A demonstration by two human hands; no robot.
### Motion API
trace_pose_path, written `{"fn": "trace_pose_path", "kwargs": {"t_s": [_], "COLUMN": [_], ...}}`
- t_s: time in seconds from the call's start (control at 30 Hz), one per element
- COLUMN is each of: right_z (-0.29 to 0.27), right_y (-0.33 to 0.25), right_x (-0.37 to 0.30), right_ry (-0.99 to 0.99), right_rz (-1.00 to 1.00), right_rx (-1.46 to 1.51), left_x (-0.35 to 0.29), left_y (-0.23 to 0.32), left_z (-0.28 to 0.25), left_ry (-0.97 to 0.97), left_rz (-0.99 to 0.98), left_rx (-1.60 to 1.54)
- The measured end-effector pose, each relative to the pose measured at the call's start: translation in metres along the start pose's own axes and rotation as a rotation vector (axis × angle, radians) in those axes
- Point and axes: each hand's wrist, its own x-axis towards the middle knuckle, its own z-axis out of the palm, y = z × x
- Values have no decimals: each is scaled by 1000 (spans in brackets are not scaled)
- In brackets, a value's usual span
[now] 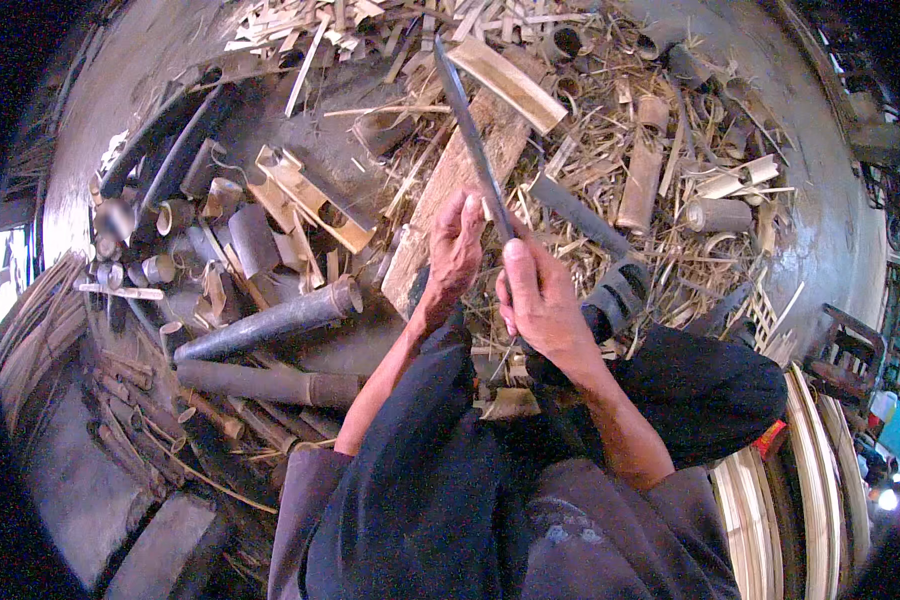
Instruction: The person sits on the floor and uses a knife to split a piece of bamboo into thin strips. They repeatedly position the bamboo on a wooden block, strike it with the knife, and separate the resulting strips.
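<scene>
My right hand (540, 295) is closed round the lower end of a long knife (464, 118), its thumb on top. The narrow dark blade slants up and away to the left, over a thick wooden plank (420, 228). Close beside the blade's near part is my left hand (456, 245), fingers drawn together. A small pale bit (487, 208) shows between its fingertips and the blade; what it is cannot be made out. Near the blade's far end, a split bamboo piece (510, 88) lies across the plank.
Dark bamboo poles (270, 322) and cut sections (253, 240) lie at the left. Shavings and bamboo tubes (642, 185) cover the floor at the right. Pale split strips (300, 25) are heaped at the far side. Long bamboo slats (820, 480) stand at the near right.
</scene>
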Motion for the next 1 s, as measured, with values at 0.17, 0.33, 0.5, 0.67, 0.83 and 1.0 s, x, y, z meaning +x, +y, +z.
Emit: {"fn": "trace_pose_path", "kwargs": {"t_s": [0.17, 0.33, 0.5, 0.67, 0.83, 1.0], "right_z": [5, 5, 6, 10, 3, 1], "right_y": [-15, -6, -14, -27, -1, -28], "right_x": [-2, 0, -5, -8, 9, -3], "right_ry": [0, 51, 63, 71, 87, 106], "right_rz": [-78, -43, -81, -50, 2, -50], "right_rx": [-3, -80, -64, -78, -84, -129], "left_x": [9, 1, 6, 9, 13, 20], "left_y": [-2, -4, 4, 20, -18, 8], "left_z": [0, -4, 9, 10, 9, 5], "left_ry": [1, -1, 55, 16, 85, -58], "left_rz": [96, -24, 106, 87, 40, 162], "left_rx": [-19, 27, 8, -50, -69, 46]}}
